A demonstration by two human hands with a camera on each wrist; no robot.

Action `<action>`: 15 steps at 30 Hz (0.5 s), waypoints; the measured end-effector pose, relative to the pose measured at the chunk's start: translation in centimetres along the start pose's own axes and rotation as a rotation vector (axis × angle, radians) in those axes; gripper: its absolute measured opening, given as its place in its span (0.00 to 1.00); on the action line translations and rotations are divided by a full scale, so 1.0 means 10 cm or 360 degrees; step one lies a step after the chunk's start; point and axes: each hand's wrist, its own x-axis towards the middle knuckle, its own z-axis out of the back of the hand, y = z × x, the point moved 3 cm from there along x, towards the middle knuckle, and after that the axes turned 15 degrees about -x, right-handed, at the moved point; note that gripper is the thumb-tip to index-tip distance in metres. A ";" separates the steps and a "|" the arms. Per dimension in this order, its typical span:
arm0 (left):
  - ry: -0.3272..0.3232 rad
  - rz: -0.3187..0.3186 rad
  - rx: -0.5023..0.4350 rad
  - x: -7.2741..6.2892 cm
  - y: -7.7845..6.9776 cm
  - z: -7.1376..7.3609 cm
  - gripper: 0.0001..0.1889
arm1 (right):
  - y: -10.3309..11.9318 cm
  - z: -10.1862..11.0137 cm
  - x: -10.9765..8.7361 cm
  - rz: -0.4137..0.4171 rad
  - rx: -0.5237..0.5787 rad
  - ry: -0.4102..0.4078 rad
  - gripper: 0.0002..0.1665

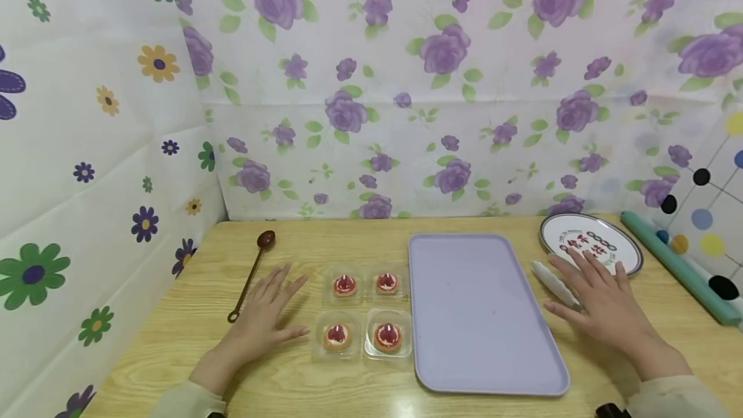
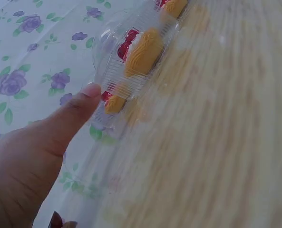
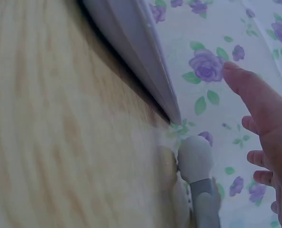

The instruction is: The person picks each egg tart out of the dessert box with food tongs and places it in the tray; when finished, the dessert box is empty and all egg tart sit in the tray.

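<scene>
My left hand (image 1: 258,321), fingers spread, holds nothing; it overlaps the lower handle of a long brown spoon (image 1: 266,240) in the head view. To its right sit several small fruit tarts (image 1: 344,286) in clear plastic boxes (image 1: 387,355). In the left wrist view the thumb points toward the boxed tarts (image 2: 143,52). My right hand (image 1: 604,305), also spread and holding nothing, is beside white-and-grey tongs (image 1: 554,282), partly hidden by it. Its fingertips overlap the printed white plate (image 1: 560,228) in the head view. The tongs (image 3: 195,159) show their rounded white tips in the right wrist view.
A flat lilac tray (image 1: 482,315) lies between the tart boxes and the tongs. A green roll (image 1: 679,269) runs along the right side of the wooden table (image 1: 284,386). Flowered cloth (image 1: 348,166) hangs behind the table, with more cloth at the left.
</scene>
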 end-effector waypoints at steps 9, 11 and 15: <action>0.0000 0.0038 -0.0327 0.05 -0.05 0.02 0.45 | 0.12 0.20 0.03 -0.0084 -0.0031 0.0103 0.49; 0.0003 0.0066 -0.0396 0.05 -0.07 0.03 0.44 | 0.15 0.27 0.05 -0.0077 -0.0015 0.0086 0.47; 0.0012 0.0130 -0.0577 0.04 -0.07 0.05 0.41 | 0.23 0.42 0.10 -0.0046 0.0021 -0.0003 0.44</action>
